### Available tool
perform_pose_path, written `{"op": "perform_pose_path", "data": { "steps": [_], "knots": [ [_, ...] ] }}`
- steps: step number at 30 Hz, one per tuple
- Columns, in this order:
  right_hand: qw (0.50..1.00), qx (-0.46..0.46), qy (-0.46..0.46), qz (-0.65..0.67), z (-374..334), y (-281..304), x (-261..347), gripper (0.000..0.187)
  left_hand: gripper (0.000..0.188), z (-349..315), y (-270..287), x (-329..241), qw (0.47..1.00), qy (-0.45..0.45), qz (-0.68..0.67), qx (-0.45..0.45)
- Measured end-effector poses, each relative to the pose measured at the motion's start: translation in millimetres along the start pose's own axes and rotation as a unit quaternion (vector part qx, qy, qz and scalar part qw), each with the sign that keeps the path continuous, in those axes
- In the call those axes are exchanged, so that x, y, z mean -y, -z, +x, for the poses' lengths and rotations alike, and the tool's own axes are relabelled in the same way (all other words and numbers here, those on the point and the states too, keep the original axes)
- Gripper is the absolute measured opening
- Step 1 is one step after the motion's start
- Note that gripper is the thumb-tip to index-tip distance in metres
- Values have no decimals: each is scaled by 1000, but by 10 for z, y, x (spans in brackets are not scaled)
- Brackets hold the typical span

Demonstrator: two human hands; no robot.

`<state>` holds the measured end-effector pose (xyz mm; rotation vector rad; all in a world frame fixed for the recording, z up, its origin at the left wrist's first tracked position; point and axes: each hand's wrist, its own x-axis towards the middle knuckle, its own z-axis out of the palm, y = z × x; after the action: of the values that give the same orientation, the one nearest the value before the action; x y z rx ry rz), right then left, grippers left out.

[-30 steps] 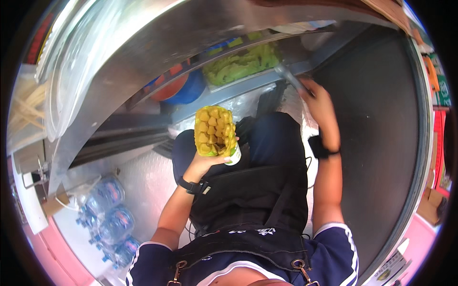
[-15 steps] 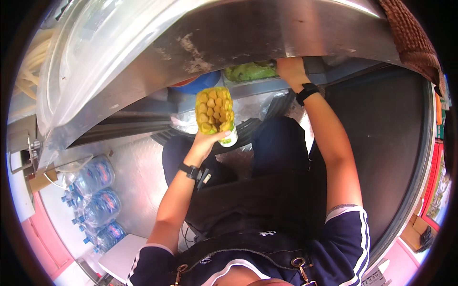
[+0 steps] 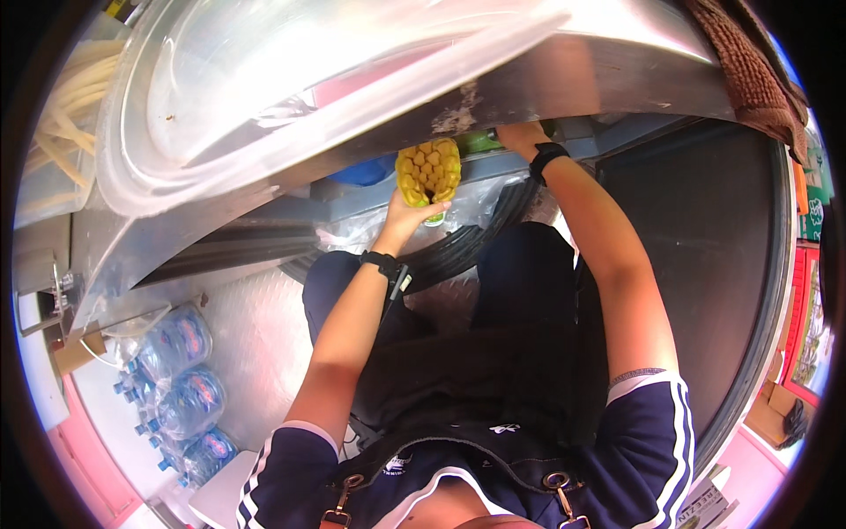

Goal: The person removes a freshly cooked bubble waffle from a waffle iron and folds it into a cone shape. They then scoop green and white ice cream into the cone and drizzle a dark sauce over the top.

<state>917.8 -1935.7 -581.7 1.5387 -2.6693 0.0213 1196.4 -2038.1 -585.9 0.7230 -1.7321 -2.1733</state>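
A folded yellow bubble waffle, its hollow side toward me, stands in a small white and green holder. My left hand is wrapped round its lower end, just in front of the open drawer under the counter. My right hand reaches into that drawer beside leafy-looking greens. The counter edge hides most of its fingers, so whether it grips anything does not show. A blue round container sits in the drawer left of the waffle.
The steel counter edge overhangs the drawer, with a large clear plastic tub on top. A brown towel hangs at the far right. A dark open door panel stands at right. Wrapped water bottles stand on the floor at left.
My left hand has carried the waffle forward and right, closer to the counter edge. My right hand has slid slightly left and deeper under the edge. The view has shifted a little.
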Motion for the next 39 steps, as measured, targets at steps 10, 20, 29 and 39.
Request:
{"op": "perform_pose_path", "data": {
  "steps": [10, 20, 29, 39],
  "knots": [
    [990, 41, -49, 126, -21, -8, 258, 17, 64, 66, 160, 104, 998, -52, 39, 22],
    [971, 48, -107, 211, 60, -425, 282, 23, 60, 81, 180, 129, 1000, -19, 1, 18],
    [982, 55, -101, 149, 379, -357, 246, 26, 58, -19, 203, 158, 999, -31, -6, -20],
    [993, 65, 98, -1, 415, -379, 398, 22, 54, -58, 69, 68, 998, -2, -56, 10]
  ]
}}
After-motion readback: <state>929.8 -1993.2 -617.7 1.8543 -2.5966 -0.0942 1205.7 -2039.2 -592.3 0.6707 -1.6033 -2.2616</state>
